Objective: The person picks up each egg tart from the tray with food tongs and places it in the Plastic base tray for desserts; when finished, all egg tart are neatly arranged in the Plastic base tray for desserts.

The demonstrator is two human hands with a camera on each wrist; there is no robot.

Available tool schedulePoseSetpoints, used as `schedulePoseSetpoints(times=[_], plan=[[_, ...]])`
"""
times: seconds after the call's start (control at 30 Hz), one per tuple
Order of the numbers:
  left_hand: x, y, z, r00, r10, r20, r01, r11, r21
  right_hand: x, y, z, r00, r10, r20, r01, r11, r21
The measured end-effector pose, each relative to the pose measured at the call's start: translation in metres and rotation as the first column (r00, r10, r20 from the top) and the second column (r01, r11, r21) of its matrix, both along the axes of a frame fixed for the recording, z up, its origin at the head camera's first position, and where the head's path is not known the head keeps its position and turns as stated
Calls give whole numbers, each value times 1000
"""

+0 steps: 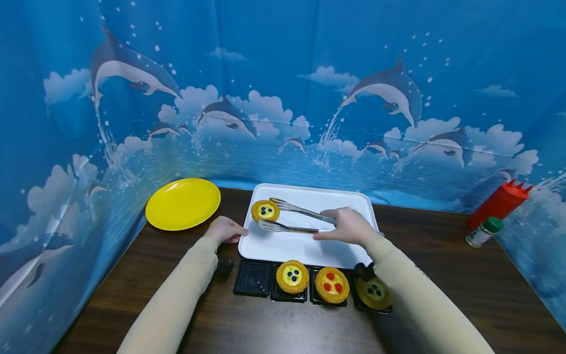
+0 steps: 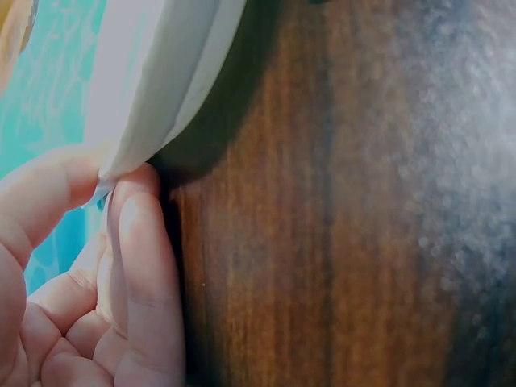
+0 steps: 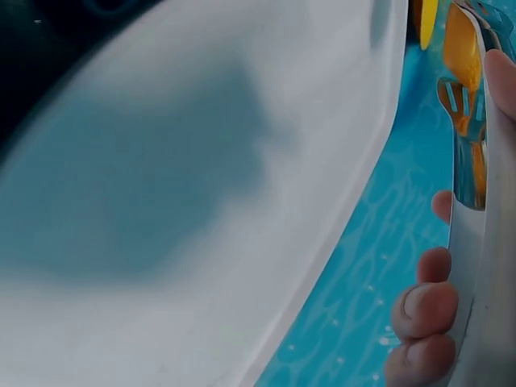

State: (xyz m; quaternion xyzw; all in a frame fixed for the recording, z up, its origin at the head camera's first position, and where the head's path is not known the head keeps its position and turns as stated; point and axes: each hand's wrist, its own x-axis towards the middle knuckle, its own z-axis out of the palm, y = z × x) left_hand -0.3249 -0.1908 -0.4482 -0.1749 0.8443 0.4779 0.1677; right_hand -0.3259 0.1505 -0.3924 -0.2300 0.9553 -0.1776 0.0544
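Observation:
My left hand (image 1: 224,229) pinches the left rim of a white tray (image 1: 309,248) between thumb and fingers; the left wrist view shows the fingers under the tray's edge (image 2: 173,89). In my right hand (image 1: 351,227) I hold metal tongs (image 1: 305,212), their two arms spread apart over the tray. An egg tart (image 1: 265,210) with dark blue berries sits at the tray's left end, one tong tip by its upper right and the other just below it. Whether the tips touch the tart, I cannot tell. In the right wrist view, fingers (image 3: 427,314) wrap the tongs' handle.
In front of the tray stand small black square holders: a bare one (image 1: 252,279), then a berry tart (image 1: 292,277), a red-topped tart (image 1: 332,284) and another berry tart (image 1: 374,293). A yellow plate (image 1: 183,204) lies left; a red squeeze bottle (image 1: 497,204) and green-capped shaker (image 1: 485,232) stand right.

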Motion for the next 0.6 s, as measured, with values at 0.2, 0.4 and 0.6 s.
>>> schedulePoseSetpoints(times=[0.2, 0.4, 0.6], plan=[[-4, -2, -4, 1000, -2, -1, 2, 1000, 0, 14, 12, 3, 999, 15, -53, -15, 1000, -5], [-4, -4, -5, 1000, 3, -4, -3, 1000, 4, 33, 22, 5, 996, 45, -77, -47, 998, -36], [-1, -2, -3, 1000, -15, -10, 15, 1000, 13, 49, 29, 0, 992, 82, -98, -87, 995, -51]])
